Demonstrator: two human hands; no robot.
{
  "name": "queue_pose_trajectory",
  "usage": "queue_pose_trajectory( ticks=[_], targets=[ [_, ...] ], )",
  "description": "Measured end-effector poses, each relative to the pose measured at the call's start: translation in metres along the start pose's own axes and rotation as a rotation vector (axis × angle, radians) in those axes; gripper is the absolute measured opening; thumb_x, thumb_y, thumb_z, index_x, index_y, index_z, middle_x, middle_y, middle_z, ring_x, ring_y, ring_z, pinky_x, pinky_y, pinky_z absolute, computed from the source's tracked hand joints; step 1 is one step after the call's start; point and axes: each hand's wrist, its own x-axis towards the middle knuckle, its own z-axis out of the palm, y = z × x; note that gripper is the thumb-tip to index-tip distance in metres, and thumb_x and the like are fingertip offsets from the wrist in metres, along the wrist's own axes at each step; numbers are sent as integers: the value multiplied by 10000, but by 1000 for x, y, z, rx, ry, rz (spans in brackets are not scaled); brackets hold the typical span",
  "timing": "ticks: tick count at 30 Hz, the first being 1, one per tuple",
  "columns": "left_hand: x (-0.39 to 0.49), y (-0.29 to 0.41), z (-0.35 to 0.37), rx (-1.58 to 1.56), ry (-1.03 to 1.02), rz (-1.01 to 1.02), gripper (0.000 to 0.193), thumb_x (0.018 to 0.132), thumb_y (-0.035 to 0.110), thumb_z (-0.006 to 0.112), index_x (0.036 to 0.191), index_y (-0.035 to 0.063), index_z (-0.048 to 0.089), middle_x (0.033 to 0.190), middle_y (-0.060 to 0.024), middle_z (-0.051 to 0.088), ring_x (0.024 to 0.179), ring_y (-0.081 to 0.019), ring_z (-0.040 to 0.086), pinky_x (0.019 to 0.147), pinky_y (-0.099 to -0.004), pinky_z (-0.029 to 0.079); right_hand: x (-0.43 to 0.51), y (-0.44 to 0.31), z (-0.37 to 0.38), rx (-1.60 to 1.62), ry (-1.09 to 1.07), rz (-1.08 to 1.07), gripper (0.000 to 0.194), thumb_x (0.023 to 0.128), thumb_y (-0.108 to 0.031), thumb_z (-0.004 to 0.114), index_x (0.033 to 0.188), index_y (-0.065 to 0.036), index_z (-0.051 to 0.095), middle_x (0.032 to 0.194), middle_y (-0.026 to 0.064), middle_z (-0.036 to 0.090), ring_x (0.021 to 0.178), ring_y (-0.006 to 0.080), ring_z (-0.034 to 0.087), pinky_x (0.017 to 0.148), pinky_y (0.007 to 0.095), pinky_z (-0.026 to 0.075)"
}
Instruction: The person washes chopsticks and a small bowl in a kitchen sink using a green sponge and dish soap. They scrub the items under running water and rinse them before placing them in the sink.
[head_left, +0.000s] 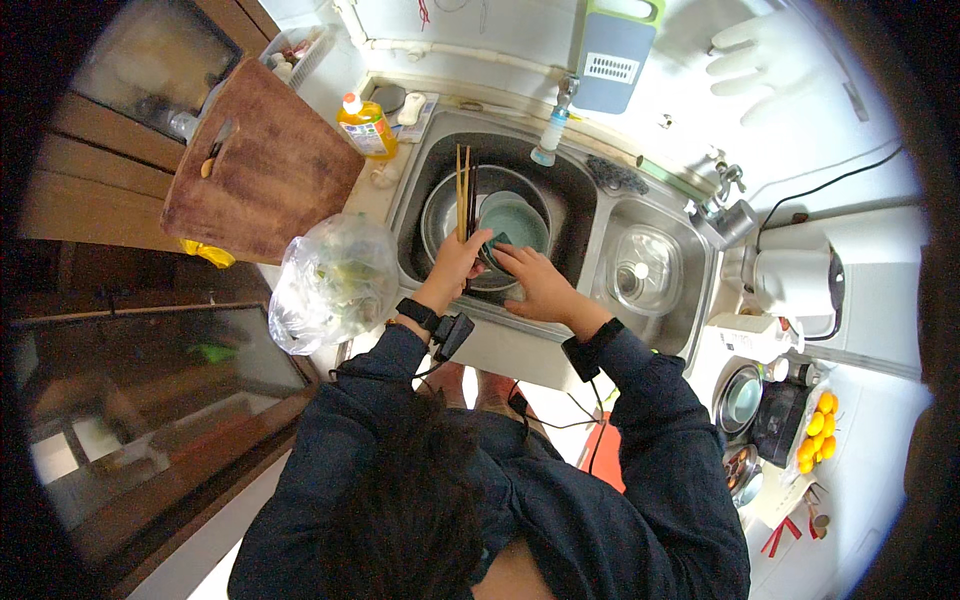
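Note:
My left hand (451, 271) grips a bundle of chopsticks (463, 187), some light and some dark, pointing away from me over the left basin of a steel sink (410, 169). Close beside it, my right hand (541, 285) has its fingertips on a small dark green piece (496, 244), perhaps a scouring pad, which also lies at my left thumb. Beneath both hands, a round metal bowl (435, 217) stands in the basin with pale green bowls (521, 223) inside it. The lower ends of the chopsticks are partly hidden by my left hand.
A faucet (555, 135) hangs over the left basin; a clear plastic container (645, 270) sits in the right one. Left of the sink are a wooden cutting board (262, 165), a plastic bag (334, 281) and a yellow detergent bottle (367, 129). An electric kettle (795, 281) stands at right.

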Motion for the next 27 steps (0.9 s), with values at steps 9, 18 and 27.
queue_pose_trajectory(
  ticks=[9,18,27],
  targets=[
    [-3,-1,7,30,-47,60,252,894,284,649,953,71,529,649,20,475,460,-79,471,403,-220,382,-6,10,-10,-576,61,-47,702,636,-196,737,1281,-32,512,1070,178,559,1104,347,501,1025,451,367],
    [-1,10,-3,128,-5,116,248,902,270,640,954,57,524,638,12,482,455,-80,478,396,-229,385,-13,11,-9,-331,-39,-6,704,654,-194,759,1299,-37,524,1235,169,522,1211,339,467,1055,443,367],
    [-2,8,1,76,-45,107,244,902,266,637,921,69,495,620,17,462,451,-76,455,386,-231,358,-15,-3,5,-185,33,13,778,648,-170,735,1354,-28,440,1331,210,475,1216,377,469,1057,442,359]
  ],
)
